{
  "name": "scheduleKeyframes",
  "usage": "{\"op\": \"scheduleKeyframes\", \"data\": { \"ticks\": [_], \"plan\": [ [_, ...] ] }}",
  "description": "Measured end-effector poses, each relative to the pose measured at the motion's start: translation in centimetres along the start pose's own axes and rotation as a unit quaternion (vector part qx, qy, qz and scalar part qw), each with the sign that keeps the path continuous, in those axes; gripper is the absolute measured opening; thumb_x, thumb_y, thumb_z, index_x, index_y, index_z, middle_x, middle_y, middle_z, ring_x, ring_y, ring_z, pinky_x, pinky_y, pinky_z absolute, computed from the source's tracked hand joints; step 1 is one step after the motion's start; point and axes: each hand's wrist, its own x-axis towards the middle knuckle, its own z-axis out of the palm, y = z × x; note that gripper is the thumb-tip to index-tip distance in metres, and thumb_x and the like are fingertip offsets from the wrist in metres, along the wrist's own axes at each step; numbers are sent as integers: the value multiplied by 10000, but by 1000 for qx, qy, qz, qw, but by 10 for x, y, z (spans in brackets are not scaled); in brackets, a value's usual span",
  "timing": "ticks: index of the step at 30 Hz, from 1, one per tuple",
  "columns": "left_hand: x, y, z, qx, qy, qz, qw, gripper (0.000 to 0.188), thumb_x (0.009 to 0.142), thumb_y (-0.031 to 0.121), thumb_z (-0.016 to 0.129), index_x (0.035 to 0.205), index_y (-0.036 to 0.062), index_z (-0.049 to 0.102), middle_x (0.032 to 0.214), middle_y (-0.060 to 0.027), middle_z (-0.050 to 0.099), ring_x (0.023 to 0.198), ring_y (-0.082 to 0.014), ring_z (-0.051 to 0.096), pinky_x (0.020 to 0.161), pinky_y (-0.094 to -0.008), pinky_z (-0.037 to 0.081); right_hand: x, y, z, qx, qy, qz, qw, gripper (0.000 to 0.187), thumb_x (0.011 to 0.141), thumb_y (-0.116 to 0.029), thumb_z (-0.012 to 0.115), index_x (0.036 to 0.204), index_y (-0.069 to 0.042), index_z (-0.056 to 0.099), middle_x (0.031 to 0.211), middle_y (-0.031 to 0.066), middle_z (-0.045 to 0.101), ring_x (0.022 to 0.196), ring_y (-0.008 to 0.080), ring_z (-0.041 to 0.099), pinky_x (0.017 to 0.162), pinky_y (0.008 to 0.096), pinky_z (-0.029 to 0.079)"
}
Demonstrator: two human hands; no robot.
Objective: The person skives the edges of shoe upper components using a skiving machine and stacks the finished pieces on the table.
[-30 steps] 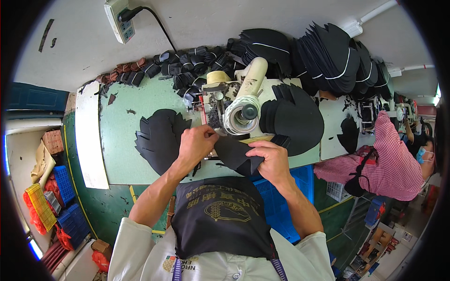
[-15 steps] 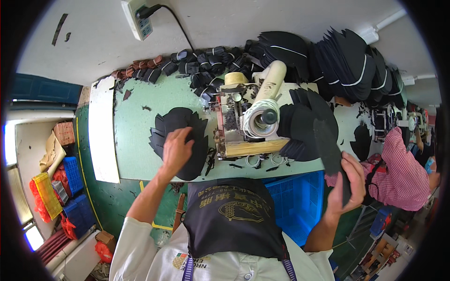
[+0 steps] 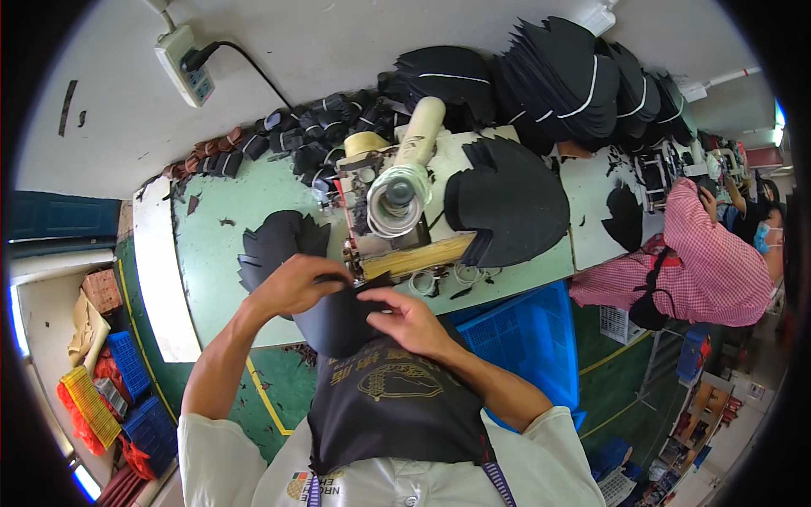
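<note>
A black flat cut piece [image 3: 328,325], curved along its lower side, is at the front edge of the table, just above my apron. My left hand [image 3: 296,285] grips its upper left side, fingers bent over it. From the right, my right hand [image 3: 410,321] pinches its upper edge between thumb and fingers. Beyond my left hand lies a fanned pile of similar black pieces [image 3: 272,245] with jagged edges, partly covered by the hand. Another fanned pile [image 3: 519,203] sits right of a bench machine [image 3: 397,198], which has a cream cylinder and a coil of white cord.
Tied stacks of black pieces [image 3: 562,76] and small rolled bundles [image 3: 312,127] line the wall. A blue crate [image 3: 541,346] stands below the table at right. A co-worker in a checked pink top [image 3: 710,262] sits farther right. A power strip [image 3: 184,66] hangs on the wall.
My right hand has come in from the far right with a black piece to meet my left. The left hand has moved nearer, off the left pile's middle. The view has shifted right.
</note>
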Motion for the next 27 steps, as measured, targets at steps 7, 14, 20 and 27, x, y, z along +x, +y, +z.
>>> {"op": "scheduleKeyframes", "data": {
  "ticks": [7,14,20,27],
  "plan": [
    [37,0,10,130,69,-65,987,303,890,357,720,1072,125,790,933,-168,753,903,-363,719,821,-454,550,21,-4,-6,158,64,75,982,337,1002,-77,622,1337,-105,642,1100,-1,679,894,73,615,793,265,547],
    [57,17,15,229,153,-41,961,231,894,375,717,961,166,787,885,-130,749,832,-356,725,735,-467,576,37,-5,-10,186,99,17,977,337,977,-51,647,1313,-75,638,1156,34,691,1029,111,646,879,276,533],
    [47,22,72,46,247,-19,968,253,890,301,757,988,68,748,896,-172,741,799,-360,723,709,-459,556,12,-15,-42,-4,176,-107,979,759,869,42,698,1542,-53,359,1488,179,497,1373,214,471,1125,331,386],
    [4,-10,42,-97,-52,-100,989,343,923,255,772,1147,3,710,991,-76,733,922,-142,662,850,-336,528,-20,-39,-67,19,131,-24,991,400,935,20,656,1333,-3,641,1133,65,728,1034,147,666,946,290,513]
  ]
}}
